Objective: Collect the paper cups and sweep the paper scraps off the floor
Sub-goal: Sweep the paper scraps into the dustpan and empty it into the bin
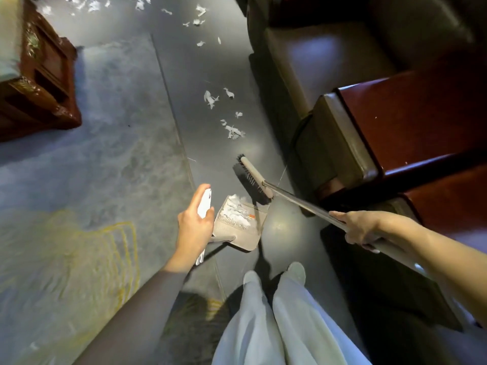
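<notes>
My left hand (194, 229) grips the handle of a grey dustpan (246, 239) together with a white object (204, 206) that looks like stacked paper cups. A heap of white paper scraps (237, 210) lies in the pan. With my right hand (361, 227) I hold the metal broom handle (297, 200). The dark-bristled broom head (251, 180) stands at the pan's far right corner. Loose scraps (232, 130) lie on the dark floor just beyond the broom. More scraps (210, 97) lie further ahead, and several others (198, 21) are scattered at the far end.
A grey patterned rug (92, 154) covers the floor on the left, its edge running beside the pan. A carved wooden cabinet (39, 75) stands at the far left. A dark sofa (316, 61) and a red-brown wooden armrest (421, 114) line the right side.
</notes>
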Tool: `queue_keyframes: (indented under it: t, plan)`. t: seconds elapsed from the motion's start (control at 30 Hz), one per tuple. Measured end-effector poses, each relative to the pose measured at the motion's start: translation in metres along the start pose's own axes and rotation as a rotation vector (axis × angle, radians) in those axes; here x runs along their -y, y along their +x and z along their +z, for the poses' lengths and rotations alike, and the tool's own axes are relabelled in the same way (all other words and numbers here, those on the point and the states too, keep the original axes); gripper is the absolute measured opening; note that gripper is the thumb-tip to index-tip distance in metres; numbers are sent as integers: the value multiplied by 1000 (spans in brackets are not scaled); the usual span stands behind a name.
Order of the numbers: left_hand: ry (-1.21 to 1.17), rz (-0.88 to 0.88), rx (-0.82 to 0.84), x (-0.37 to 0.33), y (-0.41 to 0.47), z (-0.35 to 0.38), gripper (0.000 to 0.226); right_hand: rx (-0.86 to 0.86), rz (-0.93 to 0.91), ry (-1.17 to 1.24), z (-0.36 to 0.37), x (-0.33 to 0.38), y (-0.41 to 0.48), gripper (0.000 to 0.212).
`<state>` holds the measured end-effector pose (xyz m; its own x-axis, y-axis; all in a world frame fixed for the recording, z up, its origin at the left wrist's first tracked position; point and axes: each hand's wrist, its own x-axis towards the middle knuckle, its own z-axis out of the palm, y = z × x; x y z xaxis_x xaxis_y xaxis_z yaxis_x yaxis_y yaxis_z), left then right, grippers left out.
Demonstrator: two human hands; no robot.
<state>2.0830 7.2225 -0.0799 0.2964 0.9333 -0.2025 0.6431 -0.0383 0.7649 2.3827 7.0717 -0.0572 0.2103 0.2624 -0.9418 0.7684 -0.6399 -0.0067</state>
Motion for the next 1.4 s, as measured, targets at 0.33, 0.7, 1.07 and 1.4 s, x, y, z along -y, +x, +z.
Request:
queue_keyframes:
  t: [0.33, 0.7, 1.07, 1.4]
  plan:
    - [34, 24, 20, 2, -24, 22, 47, -96, 86, -88, 33, -18, 12, 93]
    - [-22, 20, -35, 3, -11, 26, 51, 212, -102, -63, 81, 45, 21, 111]
    - [-74, 40, -13, -7, 24, 16, 55, 73, -91, 3, 20, 47, 9, 108]
    - [-29, 76, -39, -36, 78, 30, 50, -106, -54, 7, -76, 27, 38, 96]
